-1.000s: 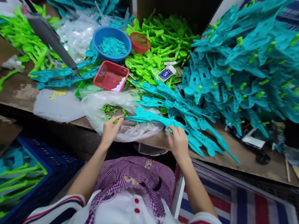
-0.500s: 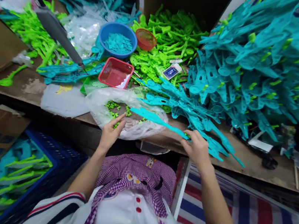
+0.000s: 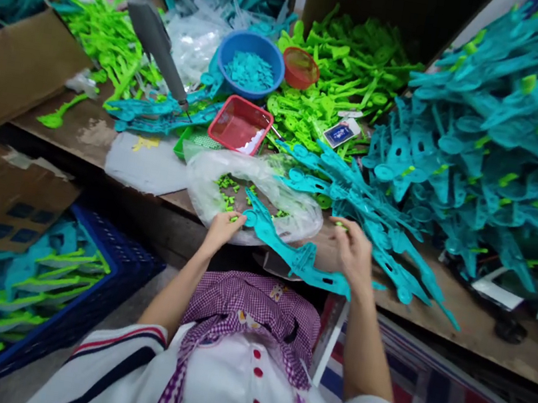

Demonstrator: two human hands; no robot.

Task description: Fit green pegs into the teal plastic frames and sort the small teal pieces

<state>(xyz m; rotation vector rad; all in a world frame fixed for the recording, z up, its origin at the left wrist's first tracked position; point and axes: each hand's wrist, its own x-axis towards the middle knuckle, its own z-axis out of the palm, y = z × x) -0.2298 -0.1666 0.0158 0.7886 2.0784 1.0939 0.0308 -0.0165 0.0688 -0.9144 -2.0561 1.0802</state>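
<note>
A long teal plastic part (image 3: 277,235) with a round disc at one end slants over the edge of the bench. My left hand (image 3: 224,230) is closed at its disc end, thumb and fingers pinched there, with a small green piece (image 3: 233,218) showing at the fingertips. My right hand (image 3: 356,255) pinches another small green plastic piece (image 3: 341,226). The teal part's far end lies by my right wrist; whether they touch I cannot tell. Behind the part, a clear plastic bag (image 3: 201,181) lies opened out, with small green pieces (image 3: 227,183) inside.
Teal parts (image 3: 347,186) lie beyond my right hand, and a tall teal stack (image 3: 489,147) rises at right. A red tray (image 3: 241,123), blue bowl (image 3: 228,47) and green pile (image 3: 351,59) stand behind. A grey electric screwdriver (image 3: 158,43) hangs at left. A blue crate (image 3: 105,285) is below left.
The teal part has turned so its disc faces up, and its near end has swung down toward me. My left hand has come to its disc end; my right hand has left its other end.
</note>
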